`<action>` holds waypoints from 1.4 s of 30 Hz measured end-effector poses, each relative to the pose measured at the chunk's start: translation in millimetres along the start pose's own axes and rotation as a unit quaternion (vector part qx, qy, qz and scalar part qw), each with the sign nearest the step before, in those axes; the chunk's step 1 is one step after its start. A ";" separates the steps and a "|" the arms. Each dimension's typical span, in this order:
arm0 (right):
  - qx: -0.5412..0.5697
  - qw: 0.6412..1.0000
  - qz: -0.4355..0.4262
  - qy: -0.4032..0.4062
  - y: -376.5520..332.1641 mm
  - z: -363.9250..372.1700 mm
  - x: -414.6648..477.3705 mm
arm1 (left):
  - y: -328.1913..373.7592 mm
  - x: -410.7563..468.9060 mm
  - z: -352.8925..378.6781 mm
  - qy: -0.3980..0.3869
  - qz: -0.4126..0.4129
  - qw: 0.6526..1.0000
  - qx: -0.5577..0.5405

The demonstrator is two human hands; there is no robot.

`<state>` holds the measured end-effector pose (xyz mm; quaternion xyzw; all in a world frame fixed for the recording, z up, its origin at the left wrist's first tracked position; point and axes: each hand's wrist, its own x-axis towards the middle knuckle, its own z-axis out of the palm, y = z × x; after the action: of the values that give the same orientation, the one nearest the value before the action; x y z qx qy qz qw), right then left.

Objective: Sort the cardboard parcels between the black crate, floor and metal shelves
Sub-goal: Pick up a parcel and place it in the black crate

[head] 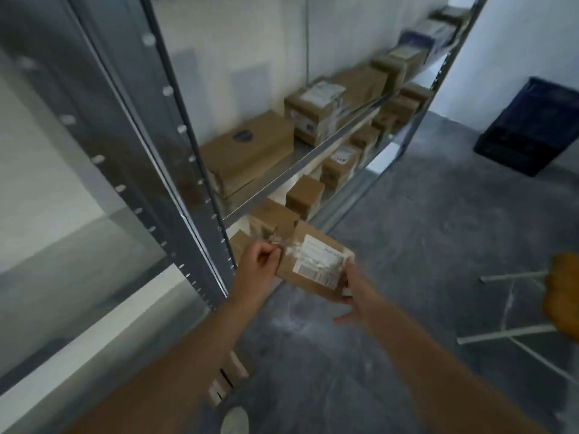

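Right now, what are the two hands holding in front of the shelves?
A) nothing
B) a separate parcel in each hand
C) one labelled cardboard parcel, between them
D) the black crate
C: the left hand and right hand grip opposite ends of one labelled parcel, off the floor beside the metal shelves.

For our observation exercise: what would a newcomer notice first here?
The labelled cardboard parcel held low in the centre, left hand pinching its left edge, right hand against its right side. Behind it, metal shelves lined with brown parcels; a black crate stands far right.
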<state>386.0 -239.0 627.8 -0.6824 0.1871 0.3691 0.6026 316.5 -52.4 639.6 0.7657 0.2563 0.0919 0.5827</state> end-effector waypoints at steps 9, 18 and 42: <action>-0.107 0.982 -0.110 -0.112 -35.8 -20.1 -89.7 | 30.1 -114.1 -55.6 -0.149 0.000 0.984 -0.097; -0.156 0.952 -0.197 -0.175 -35.8 85.1 -183.6 | 40.5 -242.5 -89.2 0.056 0.060 0.980 -0.179; -0.422 0.806 -0.293 -0.295 254.7 442.2 -533.2 | -65.3 -649.7 -368.8 0.522 0.027 0.835 -0.172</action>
<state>-265.9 32.7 841.8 -0.7500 -0.3829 0.4009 0.3608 -417.6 -52.9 793.1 0.4984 0.4817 0.5359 0.4821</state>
